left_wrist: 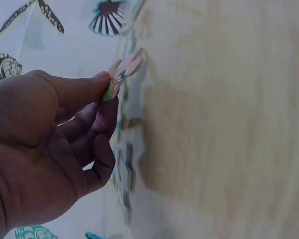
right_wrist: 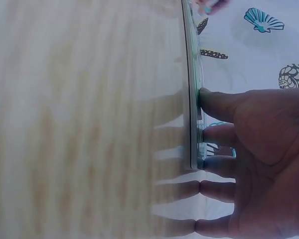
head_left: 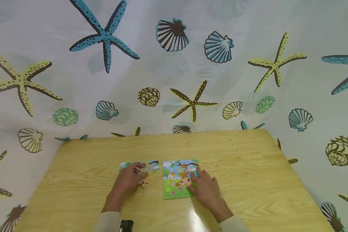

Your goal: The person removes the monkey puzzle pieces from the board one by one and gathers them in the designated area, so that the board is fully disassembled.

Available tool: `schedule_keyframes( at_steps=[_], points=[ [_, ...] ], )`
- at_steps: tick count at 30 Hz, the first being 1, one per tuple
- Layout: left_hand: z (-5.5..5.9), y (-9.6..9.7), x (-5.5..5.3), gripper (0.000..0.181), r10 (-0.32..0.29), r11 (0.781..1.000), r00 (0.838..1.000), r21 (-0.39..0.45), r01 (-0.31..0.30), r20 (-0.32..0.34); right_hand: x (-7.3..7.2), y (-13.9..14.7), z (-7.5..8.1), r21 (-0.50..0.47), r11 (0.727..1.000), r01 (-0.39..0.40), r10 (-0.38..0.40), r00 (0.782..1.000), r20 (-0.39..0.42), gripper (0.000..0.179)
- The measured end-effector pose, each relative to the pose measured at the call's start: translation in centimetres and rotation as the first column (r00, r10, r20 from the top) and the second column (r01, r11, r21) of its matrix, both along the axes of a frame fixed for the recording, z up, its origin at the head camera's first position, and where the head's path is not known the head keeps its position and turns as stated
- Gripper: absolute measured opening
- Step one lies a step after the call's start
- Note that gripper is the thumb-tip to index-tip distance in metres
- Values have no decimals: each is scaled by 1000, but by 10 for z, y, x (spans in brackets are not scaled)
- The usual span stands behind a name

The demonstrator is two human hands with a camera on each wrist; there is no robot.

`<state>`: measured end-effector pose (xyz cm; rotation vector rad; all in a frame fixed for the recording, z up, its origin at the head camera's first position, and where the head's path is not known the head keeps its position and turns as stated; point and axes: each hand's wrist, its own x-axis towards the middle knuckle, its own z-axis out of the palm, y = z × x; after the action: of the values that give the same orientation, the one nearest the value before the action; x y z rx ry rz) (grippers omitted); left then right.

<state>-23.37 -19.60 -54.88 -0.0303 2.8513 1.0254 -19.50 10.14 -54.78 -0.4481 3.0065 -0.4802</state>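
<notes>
My left hand (head_left: 128,178) pinches a puzzle piece (left_wrist: 129,68) between thumb and fingertips. Part of a pink-brown face with an eye and a green bit shows on it. The hand hangs over a partly assembled jigsaw (head_left: 154,163) on the left, covering some of it. Right of that lies a square picture board (head_left: 171,188) of a brown monkey hanging from a branch, with a house and flowers. My right hand (head_left: 207,189) rests on the board's right side, thumb and some fingertips touching it. In the right wrist view, other fingertips (right_wrist: 202,186) reach the table beyond its edge.
Both pictures lie on a wood-grain table (head_left: 249,167). A white cloth (head_left: 185,74) printed with starfish and shells rises behind the table and along both sides. A dark band (head_left: 126,225) is on the left wrist.
</notes>
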Motion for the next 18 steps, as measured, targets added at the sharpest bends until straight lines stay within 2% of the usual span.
schedule_keyframes(
  at_steps=[4,12,15,18],
  points=[
    [-4,-18,9,33,-13,998,1000,-58,12,-24,3,0,-3,-18,1000,-14,14,1000,-18,55],
    [-6,-18,11,31,-36,989,998,-145,29,-45,3,0,-5,-62,998,1,1,1000,29,55],
    [-5,-13,10,29,-29,993,996,-120,19,-85,3,0,-5,-57,998,6,-4,1000,28,54],
    [-2,5,10,24,-35,998,992,-55,28,-124,3,1,-5,-55,999,5,-3,999,35,54]
  ],
)
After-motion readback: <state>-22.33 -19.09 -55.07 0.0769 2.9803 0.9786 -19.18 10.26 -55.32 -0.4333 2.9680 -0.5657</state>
